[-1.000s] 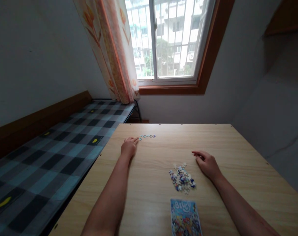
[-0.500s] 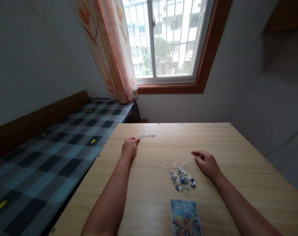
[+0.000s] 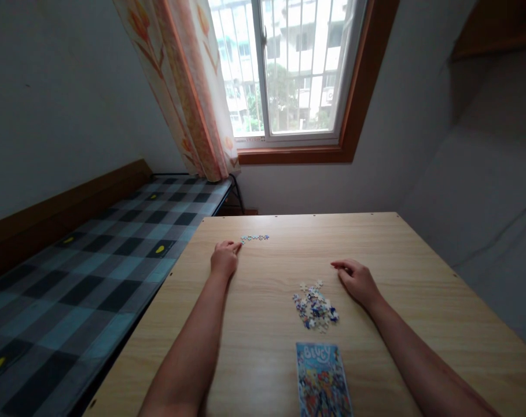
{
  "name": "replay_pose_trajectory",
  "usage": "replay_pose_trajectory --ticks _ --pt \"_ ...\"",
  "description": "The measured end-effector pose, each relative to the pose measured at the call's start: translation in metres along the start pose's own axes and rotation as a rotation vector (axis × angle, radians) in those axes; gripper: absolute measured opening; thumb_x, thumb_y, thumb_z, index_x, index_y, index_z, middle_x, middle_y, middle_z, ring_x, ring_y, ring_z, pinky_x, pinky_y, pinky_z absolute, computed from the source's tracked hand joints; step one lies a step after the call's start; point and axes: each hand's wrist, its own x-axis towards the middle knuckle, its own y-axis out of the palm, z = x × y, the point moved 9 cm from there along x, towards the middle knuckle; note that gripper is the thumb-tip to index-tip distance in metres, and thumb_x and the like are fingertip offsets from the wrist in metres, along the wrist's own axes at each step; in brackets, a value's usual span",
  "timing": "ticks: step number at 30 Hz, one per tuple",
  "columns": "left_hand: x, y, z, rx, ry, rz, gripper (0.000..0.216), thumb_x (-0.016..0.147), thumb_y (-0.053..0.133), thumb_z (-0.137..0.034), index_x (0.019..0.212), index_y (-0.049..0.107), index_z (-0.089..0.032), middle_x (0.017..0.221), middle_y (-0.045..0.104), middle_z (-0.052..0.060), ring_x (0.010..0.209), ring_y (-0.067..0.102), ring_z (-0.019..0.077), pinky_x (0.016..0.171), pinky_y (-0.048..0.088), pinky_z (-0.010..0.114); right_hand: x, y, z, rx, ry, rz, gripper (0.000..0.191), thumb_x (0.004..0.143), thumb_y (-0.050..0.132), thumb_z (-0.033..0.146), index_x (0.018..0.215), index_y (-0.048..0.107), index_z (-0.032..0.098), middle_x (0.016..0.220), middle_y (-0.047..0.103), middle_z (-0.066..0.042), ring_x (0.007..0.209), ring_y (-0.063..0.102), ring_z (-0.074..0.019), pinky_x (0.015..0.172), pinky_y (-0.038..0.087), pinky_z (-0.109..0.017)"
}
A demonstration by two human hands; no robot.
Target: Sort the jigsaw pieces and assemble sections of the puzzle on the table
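Note:
At the far left of the table, my left hand (image 3: 225, 258) has its fingers closed at a small jigsaw puzzle piece (image 3: 243, 242). That piece lies just below the left end of a short row of puzzle pieces (image 3: 256, 237); whether they touch is too small to tell. My right hand (image 3: 357, 281) rests on the tabletop with fingers loosely stretched out and the thumb apart, holding nothing. Left of it and nearer me is a loose pile of puzzle pieces (image 3: 315, 308), some face up and some showing pale backs. The illustrated puzzle box (image 3: 323, 379) marked "Bluey" lies below the pile.
The light wooden table (image 3: 263, 336) spreads under both arms. Along its left side stands a bed with a checked cover (image 3: 115, 255). Beyond the far edge are a wall, a window (image 3: 297, 69) and a flowered curtain (image 3: 188, 87).
The view has shifted slightly, so everything appears a little further left and higher. Both hands keep nearly the same places on the table.

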Motion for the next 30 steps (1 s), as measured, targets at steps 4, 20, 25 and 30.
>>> replay_pose_trajectory --ticks 4,20,25,30 --pt "-0.002 -0.011 -0.005 -0.032 0.000 -0.076 0.045 0.088 0.046 -0.011 0.124 0.070 -0.024 0.119 0.065 0.008 0.111 0.056 0.0229 0.102 0.042 0.031 0.000 -0.001 0.000 0.006 0.001 -0.001 0.033 0.082 0.048 0.027 0.096 0.077 0.019 0.100 0.073 -0.007 0.091 0.067 -0.0180 0.085 0.054 -0.030" --pt "-0.047 0.016 -0.120 -0.528 0.019 0.138 0.020 0.087 0.061 -0.037 0.087 0.070 -0.020 0.075 0.067 0.001 0.065 0.058 0.0147 0.061 0.041 0.026 -0.017 0.025 0.065 -0.087 -0.448 0.237 0.025 0.084 0.059 0.012 0.098 0.076 0.023 0.098 0.071 -0.005 0.093 0.061 -0.0186 0.089 0.047 -0.036" --pt "-0.067 0.018 -0.159 -0.516 0.148 0.236 0.015 0.084 0.066 -0.032 0.084 0.076 -0.021 0.077 0.070 0.001 0.070 0.059 0.0156 0.067 0.042 0.028 -0.015 0.025 0.060 -0.093 -0.431 0.233 0.028 0.083 0.058 0.011 0.100 0.076 0.023 0.100 0.070 -0.006 0.095 0.061 -0.0189 0.091 0.047 -0.036" --pt "-0.081 0.008 -0.179 -0.503 0.369 0.207 0.017 0.083 0.070 -0.030 0.097 0.079 -0.025 0.096 0.070 0.005 0.091 0.060 0.0195 0.084 0.045 0.032 -0.014 0.025 0.058 -0.098 -0.407 0.219 0.026 0.085 0.059 0.013 0.103 0.076 0.022 0.102 0.071 -0.007 0.096 0.061 -0.0189 0.092 0.047 -0.036"
